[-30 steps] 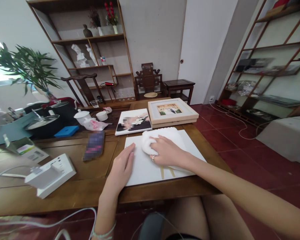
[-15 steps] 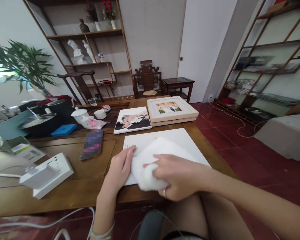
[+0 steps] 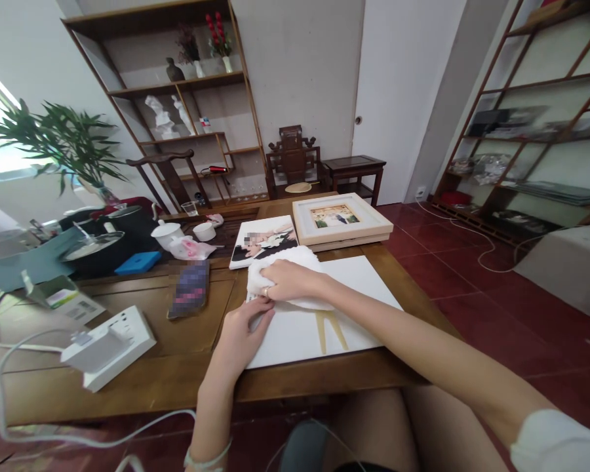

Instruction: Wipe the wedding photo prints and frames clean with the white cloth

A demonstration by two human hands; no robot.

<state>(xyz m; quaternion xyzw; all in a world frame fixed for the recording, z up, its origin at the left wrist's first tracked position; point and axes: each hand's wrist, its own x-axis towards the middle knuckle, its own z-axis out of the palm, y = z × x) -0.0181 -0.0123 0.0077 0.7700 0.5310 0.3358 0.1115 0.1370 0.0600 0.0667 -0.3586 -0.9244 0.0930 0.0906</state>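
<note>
A white board (image 3: 285,337) lies on the wooden table, with two yellowish tapering strips (image 3: 332,331) on its face. My right hand (image 3: 290,280) is closed on a bunched white cloth (image 3: 309,259) and presses it against the board's far left part. A ring is on one of its fingers. My left hand (image 3: 246,331) rests at the board's left edge, thumb apart from the bent fingers. Its fingertips touch the board close to the cloth. Just beyond the cloth lies a photo panel (image 3: 240,252), beside a pale wooden picture frame (image 3: 302,223) holding a photo.
On the left stand a white power strip (image 3: 140,334) with a plugged-in adapter, an open small box (image 3: 86,308) and a blurred dark pouch (image 3: 191,288). Behind them are a blue box (image 3: 137,263), a white teapot (image 3: 166,233) and a dark pot (image 3: 98,246).
My right hand has slid the cloth away from me and to the left, uncovering the yellowish strips. My left hand stays at the board's left edge. The view has shifted slightly.
</note>
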